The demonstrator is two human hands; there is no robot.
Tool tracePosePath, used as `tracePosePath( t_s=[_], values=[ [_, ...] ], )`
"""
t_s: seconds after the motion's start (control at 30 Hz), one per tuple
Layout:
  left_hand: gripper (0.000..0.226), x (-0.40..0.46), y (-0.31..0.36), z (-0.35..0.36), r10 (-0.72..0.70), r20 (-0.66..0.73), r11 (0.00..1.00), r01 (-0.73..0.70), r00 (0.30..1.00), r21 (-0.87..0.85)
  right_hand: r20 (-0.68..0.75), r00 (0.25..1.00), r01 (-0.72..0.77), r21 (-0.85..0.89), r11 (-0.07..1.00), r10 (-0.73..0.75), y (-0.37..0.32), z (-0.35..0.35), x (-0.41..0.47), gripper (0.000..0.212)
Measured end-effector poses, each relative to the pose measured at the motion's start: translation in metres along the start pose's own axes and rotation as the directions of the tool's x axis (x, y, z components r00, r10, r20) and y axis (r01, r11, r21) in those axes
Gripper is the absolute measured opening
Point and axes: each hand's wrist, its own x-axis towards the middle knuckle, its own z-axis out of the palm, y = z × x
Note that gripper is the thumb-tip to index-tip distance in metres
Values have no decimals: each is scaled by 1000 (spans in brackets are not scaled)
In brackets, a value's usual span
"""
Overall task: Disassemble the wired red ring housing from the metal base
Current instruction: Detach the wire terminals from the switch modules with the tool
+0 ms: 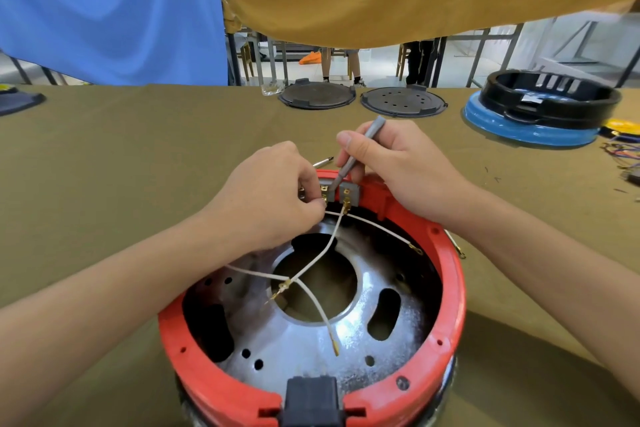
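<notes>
The red ring housing (450, 288) sits in front of me on the olive cloth, around a shiny metal base (353, 333) with a round centre hole. White wires (322, 253) with brass terminals cross inside it. At the ring's far edge is a grey terminal block (349, 192). My right hand (391, 163) grips a grey screwdriver (360, 149), whose tip is at the block. My left hand (273, 198) pinches a wire end at the block's left side. A black plug socket (311, 399) sits at the ring's near edge.
Two dark round plates (317, 95) (403, 101) lie at the table's far edge. A black ring on a blue base (540, 114) stands far right, with loose coloured wires (620, 146) beside it. Another screwdriver tip (323, 161) shows behind my left hand.
</notes>
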Motion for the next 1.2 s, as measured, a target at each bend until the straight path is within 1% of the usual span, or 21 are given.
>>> tracePosePath(
  t_s=[0.17, 0.27, 0.33, 0.4, 0.5, 0.57, 0.67, 0.83, 1.0, 1.2],
  values=[
    [15, -1, 2, 0, -1, -13, 1000, 1, 1000, 6, 17, 999, -52, 27, 998, 52, 3, 0, 1, 36],
    [15, -1, 2, 0, -6, -8, 1000, 6, 1000, 5, -17, 1000, -11, 22, 1000, 11, 1, 0, -3, 33],
    [17, 0, 2, -1, -8, -4, 1000, 8, 1000, 2, -18, 997, 68, -77, 995, -70, -2, -1, -5, 30],
    [22, 0, 2, -1, 2, 5, 1000, -2, 1000, -5, 16, 989, 147, -197, 969, -146, -6, 1, -8, 29],
    [25, -1, 3, -1, 24, 5, 1000, -24, 1000, 2, 58, 981, 192, -260, 946, -183, -10, 1, -8, 30],
    [23, -1, 4, -1, 24, 4, 1000, -24, 1000, 8, 49, 987, 158, -235, 959, -151, -9, 1, -7, 31],
    [19, -1, 4, -1, 11, -6, 1000, -11, 1000, 12, 23, 997, 81, -142, 987, -79, -7, 0, -3, 31],
    [12, -1, 5, -1, -8, -12, 1000, 9, 1000, 12, -11, 1000, -3, -28, 1000, 3, -2, 2, 2, 34],
    [17, -2, 6, -3, -4, 0, 1000, 4, 1000, -7, -44, 997, 66, -56, 996, -69, -1, 2, -4, 32],
    [17, -1, 5, -4, 15, 18, 1000, -15, 1000, -19, -44, 994, 92, -113, 989, -98, -4, 2, -5, 30]
  ],
)
